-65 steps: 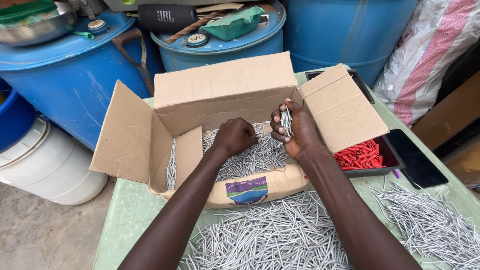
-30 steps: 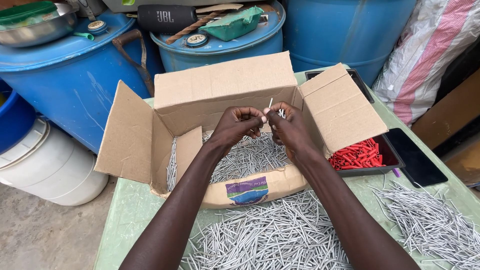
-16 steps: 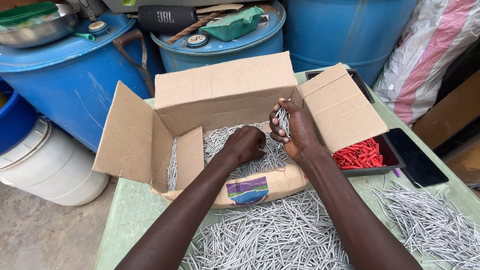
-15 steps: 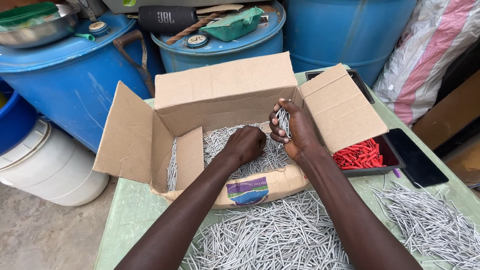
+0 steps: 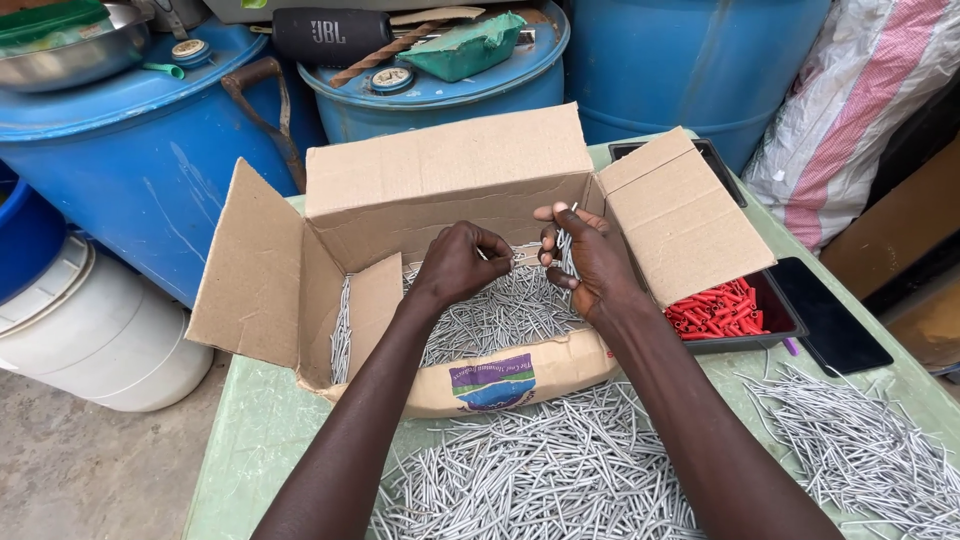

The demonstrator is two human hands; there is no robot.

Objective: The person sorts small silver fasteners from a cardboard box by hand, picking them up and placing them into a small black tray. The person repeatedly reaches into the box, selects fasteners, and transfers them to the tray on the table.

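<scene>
An open cardboard box [image 5: 440,180] stands on a green table [image 5: 240,440], partly filled with thin silver metal pins [image 5: 490,315]. My left hand [image 5: 458,262] hovers over the pins inside the box and pinches one pin, its tip pointing toward my right hand. My right hand [image 5: 590,258] is just to the right, above the box, closed around a small bundle of pins [image 5: 563,245] held upright. The two hands nearly touch.
Loose silver pins lie heaped on the table in front [image 5: 540,480] and at the right [image 5: 860,450]. A black tray of red plastic pieces [image 5: 715,310] and a dark phone [image 5: 830,315] sit to the right. Blue barrels [image 5: 130,150] and a white bucket [image 5: 90,330] stand behind and left.
My left hand has risen from the pins in the box with one pin and moved toward my right hand, which still holds its bundle.
</scene>
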